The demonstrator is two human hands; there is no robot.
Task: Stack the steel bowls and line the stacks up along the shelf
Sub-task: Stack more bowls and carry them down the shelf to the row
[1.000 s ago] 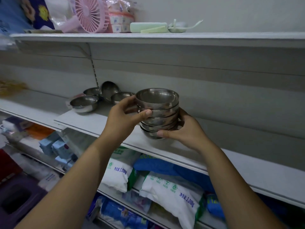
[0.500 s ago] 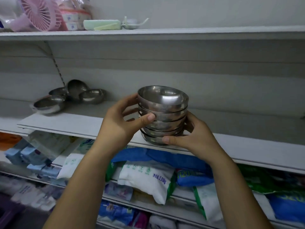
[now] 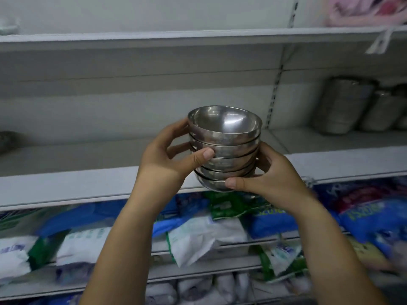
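While the stack of steel bowls was held at the front edge of the shelf, seemingly clear of its surface, only the hands bore it. The left hand gripped its left side, thumb across the middle bowls; the right hand cupped the lowest bowl, thumb pressed on its front. Smooth nested steel would likely slide: a loosened grip or a tilt during lowering could spill the upper bowls onto the bags below. Set too near the edge, the stack could tip. Blurred steel stacks stood well apart at the right.
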